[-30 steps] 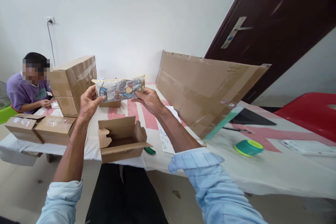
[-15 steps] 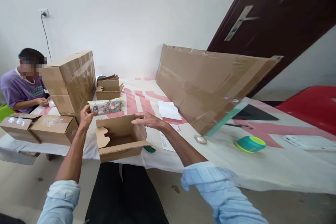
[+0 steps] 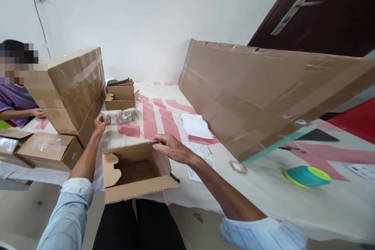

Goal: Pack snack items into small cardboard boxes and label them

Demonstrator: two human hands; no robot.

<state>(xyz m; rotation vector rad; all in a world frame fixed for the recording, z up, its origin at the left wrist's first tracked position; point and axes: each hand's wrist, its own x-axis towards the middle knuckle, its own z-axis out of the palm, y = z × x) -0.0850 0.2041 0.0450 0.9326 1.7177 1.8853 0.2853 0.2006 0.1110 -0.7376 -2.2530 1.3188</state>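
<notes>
My left hand [image 3: 100,125] grips the left end of a pale pouch with a printed cartoon-like pattern [image 3: 120,116], low over the table beyond the box. Close to my body an open cardboard box [image 3: 137,191] sits at the table's front edge, its flaps up and the visible inside bare. The fingers of my right hand [image 3: 166,145] pinch the top of its far wall near the right corner. A dark green item [image 3: 175,178] shows partly behind the box's right side.
Stacked taped cartons [image 3: 70,86] stand at left, with a person [image 3: 17,101] behind them. Another open box [image 3: 120,99] lies farther back. A large cardboard panel [image 3: 249,93] leans at right. White papers [image 3: 197,125], a small clear packet [image 3: 238,167] and a teal-and-yellow tape dispenser-like object [image 3: 307,176] lie on the table.
The box, with my right hand on it, has come nearer to my body. My left hand still holds the pouch, now farther from the box. The view has shifted to the right.
</notes>
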